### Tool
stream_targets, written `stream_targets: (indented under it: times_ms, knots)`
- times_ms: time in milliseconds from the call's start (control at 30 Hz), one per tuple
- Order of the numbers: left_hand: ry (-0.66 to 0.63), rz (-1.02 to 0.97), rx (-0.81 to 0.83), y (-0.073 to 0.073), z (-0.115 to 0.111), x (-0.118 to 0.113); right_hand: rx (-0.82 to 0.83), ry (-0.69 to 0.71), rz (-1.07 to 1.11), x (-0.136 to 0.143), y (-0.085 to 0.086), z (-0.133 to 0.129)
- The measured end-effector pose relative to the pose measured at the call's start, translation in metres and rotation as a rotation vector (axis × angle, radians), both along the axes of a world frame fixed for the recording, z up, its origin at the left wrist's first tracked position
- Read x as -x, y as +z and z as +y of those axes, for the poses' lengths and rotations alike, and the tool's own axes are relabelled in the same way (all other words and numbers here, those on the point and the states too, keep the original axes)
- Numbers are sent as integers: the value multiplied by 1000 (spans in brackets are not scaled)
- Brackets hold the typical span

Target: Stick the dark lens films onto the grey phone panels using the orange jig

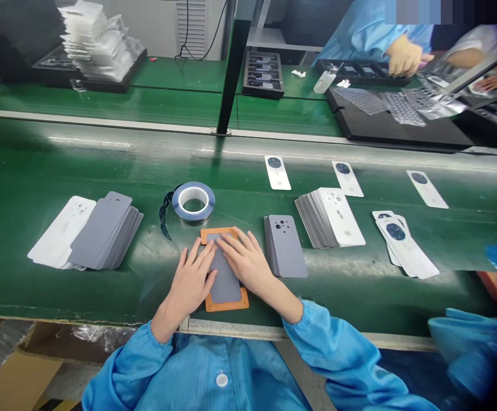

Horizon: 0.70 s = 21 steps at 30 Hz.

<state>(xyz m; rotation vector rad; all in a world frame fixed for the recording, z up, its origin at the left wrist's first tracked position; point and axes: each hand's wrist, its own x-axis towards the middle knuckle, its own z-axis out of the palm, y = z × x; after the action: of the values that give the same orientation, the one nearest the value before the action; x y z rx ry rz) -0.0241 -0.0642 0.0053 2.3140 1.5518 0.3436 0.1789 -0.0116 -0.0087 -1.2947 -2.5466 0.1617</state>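
Observation:
An orange frame lies on the green table near its front edge, with a grey phone-shaped panel set in it. My left hand rests flat on the panel's upper left side, fingers apart. From the right, my right hand lies with spread fingers over the panel's upper part, covering its top end. Just behind my hands sits a roll of blue tape, a strip of dark round stickers trailing from its left. Beside my right hand stands a fanned stack of grey panels.
Grey panels and white panels lie at the left. White panels and several with dark circles lie right. Beyond a metal rail, a co-worker's hand is above black trays.

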Motion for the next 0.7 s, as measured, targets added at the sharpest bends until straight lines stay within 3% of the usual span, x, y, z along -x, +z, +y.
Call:
stream_targets:
  times_ms: [233,333,400,500,600,700]
  knots:
    - [51,-90,-24,4,7,-4,27,-48,-29,5,1,-17]
    - [99,-205,-22,0,6,-4,18,-151,22,2,1,-26]
    - [145,-311,-60,-1,4,-5,32,-220,81,1,0,-35]
    - [283,-488,-108,5,-1,-6,86,-203,206,2,8,-49]
    - [446,-677,88,17,-5,-3,122,-146,401,6,34,-60]
    - [492,-815,359,25,-5,4,307,-19,589,8,61,-64]
